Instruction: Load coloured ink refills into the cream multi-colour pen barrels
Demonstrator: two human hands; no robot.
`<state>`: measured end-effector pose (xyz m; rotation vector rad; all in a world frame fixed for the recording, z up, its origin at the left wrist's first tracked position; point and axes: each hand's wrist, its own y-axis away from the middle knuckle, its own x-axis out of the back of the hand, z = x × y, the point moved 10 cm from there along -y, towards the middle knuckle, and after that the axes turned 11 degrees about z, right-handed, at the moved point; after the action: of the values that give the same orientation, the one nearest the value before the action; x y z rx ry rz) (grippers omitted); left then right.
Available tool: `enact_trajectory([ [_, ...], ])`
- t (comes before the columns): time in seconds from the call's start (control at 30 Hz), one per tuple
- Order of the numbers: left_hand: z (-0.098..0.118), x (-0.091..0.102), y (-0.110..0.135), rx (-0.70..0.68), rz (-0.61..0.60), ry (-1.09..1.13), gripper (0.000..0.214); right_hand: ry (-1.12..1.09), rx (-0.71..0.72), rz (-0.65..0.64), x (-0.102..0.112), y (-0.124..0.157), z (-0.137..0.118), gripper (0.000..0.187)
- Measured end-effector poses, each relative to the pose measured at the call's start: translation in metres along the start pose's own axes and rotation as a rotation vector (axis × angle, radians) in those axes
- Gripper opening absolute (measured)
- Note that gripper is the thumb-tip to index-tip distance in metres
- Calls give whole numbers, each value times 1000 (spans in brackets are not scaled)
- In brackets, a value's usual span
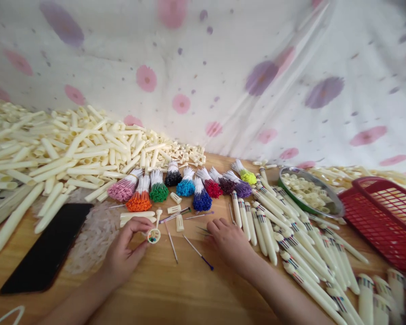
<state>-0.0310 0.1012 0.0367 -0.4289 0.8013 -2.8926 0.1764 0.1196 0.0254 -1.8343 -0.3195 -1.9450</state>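
Near the middle of the surface (176, 289), the left hand (123, 253) pinches a cream barrel (153, 235) in closed fingers, open end turned up toward the eye, likely so its slots show, while the right hand (228, 241) lies fingers-down, grip unclear, beside loose refills (198, 253) within reach of the fanned bundles (186, 185).

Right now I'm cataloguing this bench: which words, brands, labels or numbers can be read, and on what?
None readable. The black phone shows a blank screen; the assembled pens carry only coloured bands; the barrel in the left hand, the red basket and the flowered cloth bear no lettering.
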Motion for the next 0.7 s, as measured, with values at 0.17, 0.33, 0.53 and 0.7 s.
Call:
enact_trajectory([
  [0.17, -10, -1, 2, 45, 39, -19, 21, -118, -179, 77, 10, -14, 28, 14],
  [0.33, -13, -1, 2, 59, 42, -50, 19, -218, -417, 110, 18, -44, 53, 19],
  [0.53, -17, -3, 2, 62, 23, -123, 15, -181, -512, 0, -6, -67, 61, 28],
  [0.7, -13, -5, 3, 41, -6, -126, 14, -262, -486, -81, -13, -77, 66, 24],
])
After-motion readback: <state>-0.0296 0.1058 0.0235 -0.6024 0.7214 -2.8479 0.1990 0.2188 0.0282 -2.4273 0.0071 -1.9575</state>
